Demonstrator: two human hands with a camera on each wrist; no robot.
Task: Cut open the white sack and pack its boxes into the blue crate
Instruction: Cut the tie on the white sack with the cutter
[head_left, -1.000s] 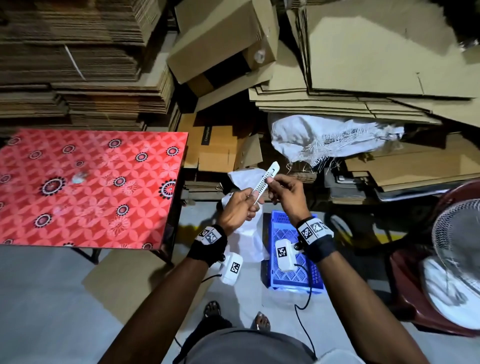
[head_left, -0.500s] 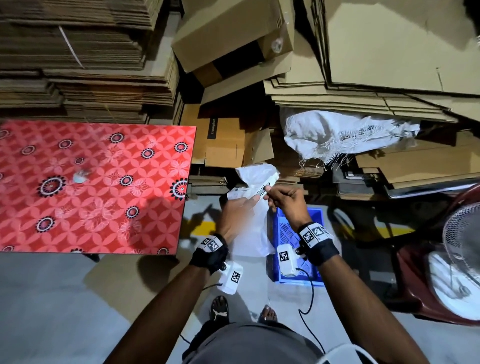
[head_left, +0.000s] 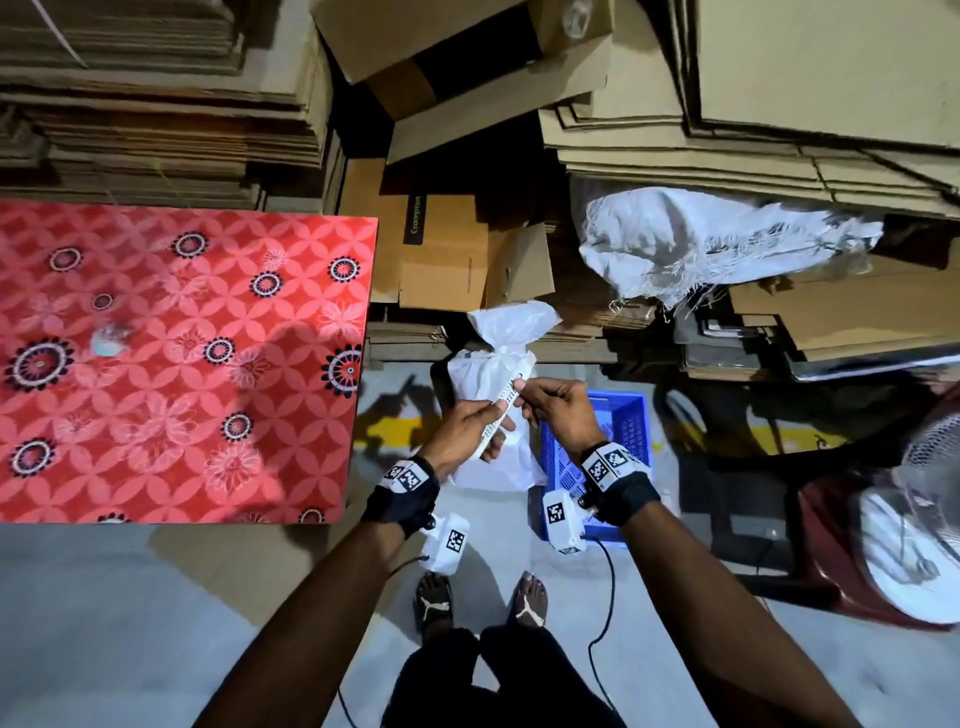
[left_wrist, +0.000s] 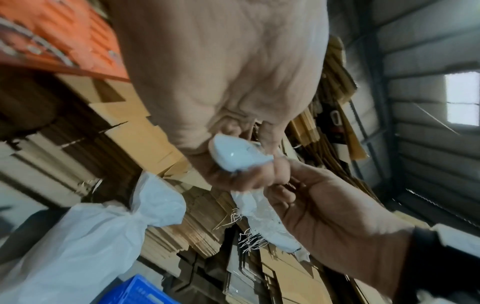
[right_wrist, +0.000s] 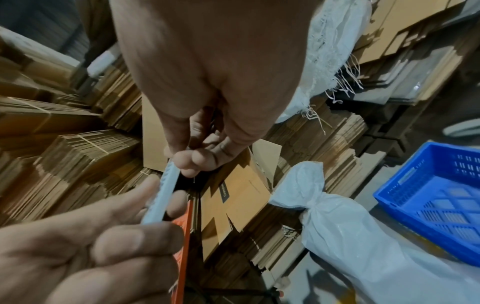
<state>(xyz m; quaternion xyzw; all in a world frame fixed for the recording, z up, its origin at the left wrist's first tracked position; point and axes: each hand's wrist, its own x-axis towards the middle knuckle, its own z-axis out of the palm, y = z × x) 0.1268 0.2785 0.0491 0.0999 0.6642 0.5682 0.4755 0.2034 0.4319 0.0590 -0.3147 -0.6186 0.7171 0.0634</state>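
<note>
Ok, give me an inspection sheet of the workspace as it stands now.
Surface: grey floor; red patterned table at left, a small pale object on it.
Job's things: white sack upright on the floor, neck tied, uncut; blue crate beside it, contents hidden by the arm.
Clutter: second, frayed white sack on the cardboard stacks.
Grippers: left hand and right hand both grip a white cutter above the sack.
Cables: black leads hang from both wrist cameras.
Surroundings: open cartons, fan at right.
</note>
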